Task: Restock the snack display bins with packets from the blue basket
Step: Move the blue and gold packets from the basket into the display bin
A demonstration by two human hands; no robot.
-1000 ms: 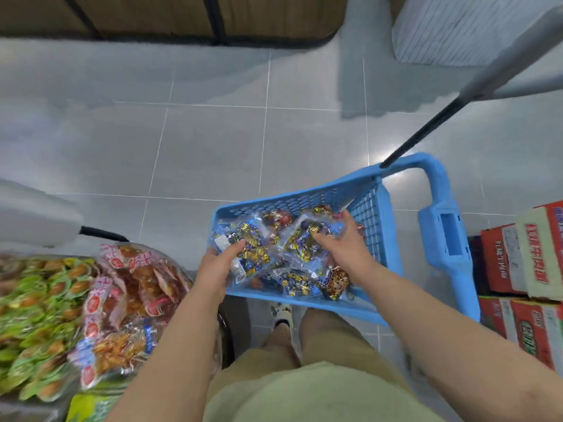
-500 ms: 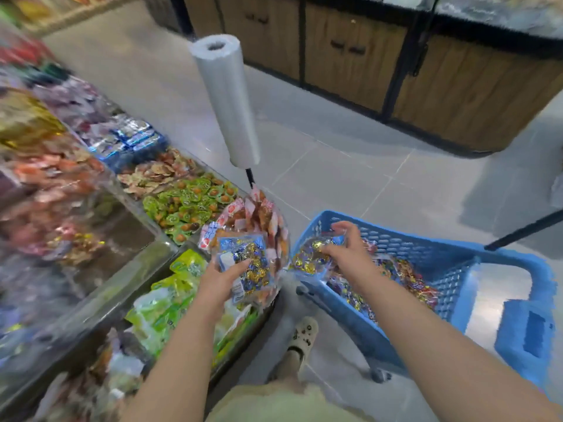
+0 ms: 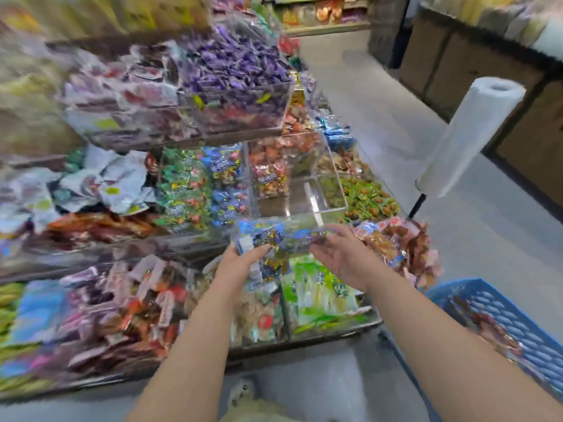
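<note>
Left hand [image 3: 240,264] grips the blue-and-gold packets [image 3: 275,249] from underneath, and right hand [image 3: 342,258] curls round their other end. They're held just in front of the clear bin [image 3: 330,193]. The blue basket [image 3: 518,318] sits low on the right.

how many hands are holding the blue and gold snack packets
2: the left hand grips the blue and gold snack packets at their left end, the right hand at their right end.
</note>
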